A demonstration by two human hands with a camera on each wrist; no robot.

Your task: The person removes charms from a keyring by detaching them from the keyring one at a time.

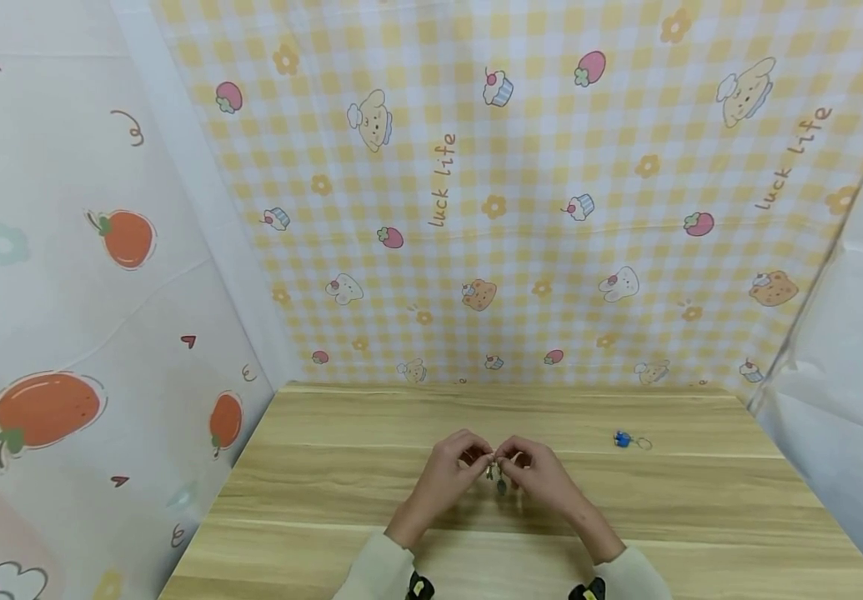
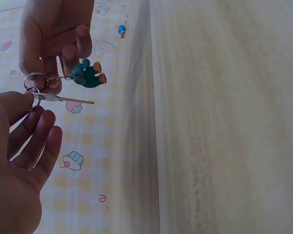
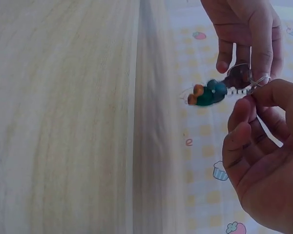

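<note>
Both hands meet above the table (image 1: 326, 467), each pinching the same key ring (image 2: 34, 80). The left hand (image 2: 17, 161) nips the key (image 2: 63, 99) at its head, its other fingers loosely spread; the right hand (image 3: 263, 156) grips the ring, from which a teal charm (image 3: 207, 93) hangs. The key's long axis points away from the left palm (ring at the hands' junction). A blue keychain (image 1: 624, 439) lies well right.

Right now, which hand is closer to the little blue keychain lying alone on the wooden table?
Right. The right hand is just left of the little blue keychain; the left hand is farther left, beyond it.
</note>
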